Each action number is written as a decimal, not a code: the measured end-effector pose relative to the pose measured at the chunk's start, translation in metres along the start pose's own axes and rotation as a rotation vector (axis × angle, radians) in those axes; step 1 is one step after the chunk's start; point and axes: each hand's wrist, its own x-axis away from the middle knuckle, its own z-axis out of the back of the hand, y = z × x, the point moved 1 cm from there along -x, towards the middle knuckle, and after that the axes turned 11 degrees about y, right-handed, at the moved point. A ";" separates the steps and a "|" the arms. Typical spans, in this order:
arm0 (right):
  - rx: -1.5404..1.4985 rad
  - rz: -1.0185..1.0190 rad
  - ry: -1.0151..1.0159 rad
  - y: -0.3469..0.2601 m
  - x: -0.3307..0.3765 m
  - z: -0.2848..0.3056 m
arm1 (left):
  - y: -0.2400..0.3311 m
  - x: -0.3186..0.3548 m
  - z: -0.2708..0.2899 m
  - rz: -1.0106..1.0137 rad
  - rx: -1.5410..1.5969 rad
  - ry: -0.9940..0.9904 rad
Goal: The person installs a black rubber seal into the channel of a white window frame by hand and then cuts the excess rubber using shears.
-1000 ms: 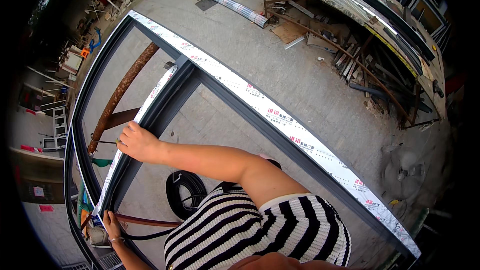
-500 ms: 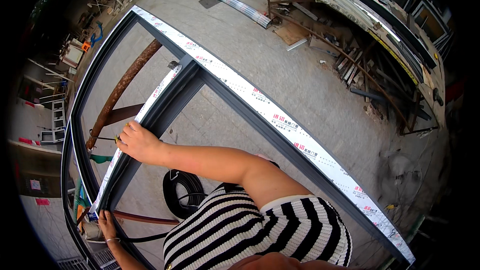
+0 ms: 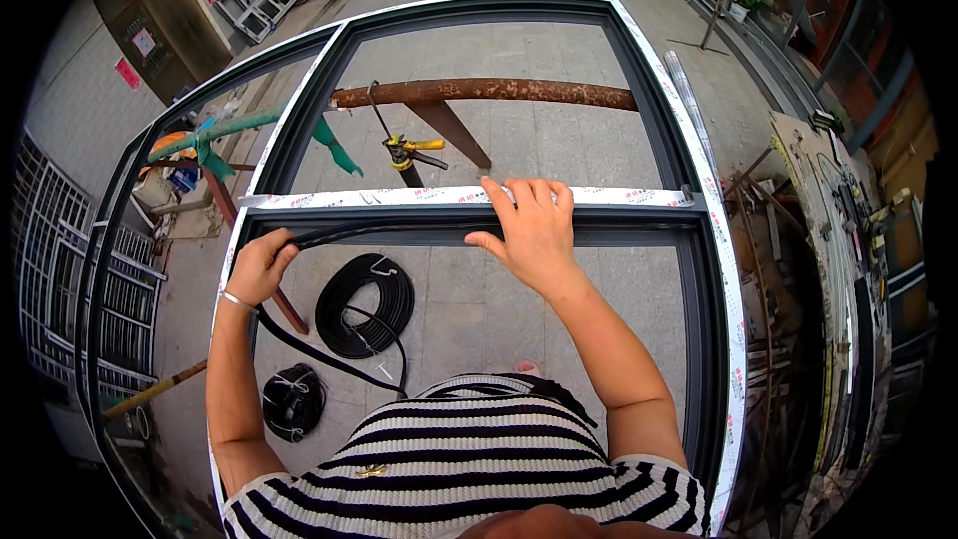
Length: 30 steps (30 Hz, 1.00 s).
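Observation:
A large dark grey window frame (image 3: pixel 714 269) with white protective film lies flat in front of me. My right hand (image 3: pixel 531 230) presses on its middle crossbar (image 3: pixel 399 198), fingers spread over the film. My left hand (image 3: pixel 259 265) is closed on a black rubber sealing strip (image 3: pixel 369 232). The strip runs along the crossbar's near edge toward my right hand and hangs down from my left hand to the floor.
Two coils of black strip (image 3: pixel 364 304) (image 3: pixel 292 401) lie on the paving below the frame. A rusty pipe (image 3: pixel 489 93) supports the frame, with a yellow clamp (image 3: pixel 409 152) beside it. A green pipe (image 3: pixel 215 132) stands at the left. Metal clutter (image 3: pixel 838 200) lines the right side.
The view has swung round so the frame now lies square before me. My right hand stays on the crossbar; my left hand has come up to the crossbar with the strip.

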 end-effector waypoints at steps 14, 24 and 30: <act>-0.164 -0.053 -0.449 -0.003 -0.051 -0.012 | -0.020 0.009 -0.039 0.018 0.098 0.039; -0.106 0.025 -0.317 -0.011 -0.041 -0.016 | -0.020 0.011 -0.055 -0.025 0.165 0.221; -0.042 0.021 -0.317 -0.025 -0.043 -0.031 | -0.024 0.010 -0.057 -0.027 0.181 0.234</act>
